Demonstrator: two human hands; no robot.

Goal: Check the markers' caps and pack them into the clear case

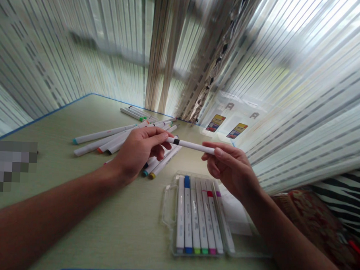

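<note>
A white marker (pixel 194 145) with a black band stretches between my two hands above the table. My left hand (pixel 142 147) pinches its banded end between thumb and fingers. The other end is gripped by my right hand (pixel 229 161), thumb on top. Below them lies an open clear plastic case (pixel 169 208) with several white markers (pixel 196 219) side by side, their ends blue, green, pink and red. Under and behind my left hand, loose white markers (pixel 104 134) are spread in a pile, partly hidden by that hand.
Two clear cases with yellow labels (pixel 215 123) stand at the table's back edge, against striped curtains (pixel 112 48). The light green table (pixel 128 228) has a blue rim. Zebra-striped and red patterned fabric (pixel 308 212) lies at the right. A blurred-out patch covers the left edge.
</note>
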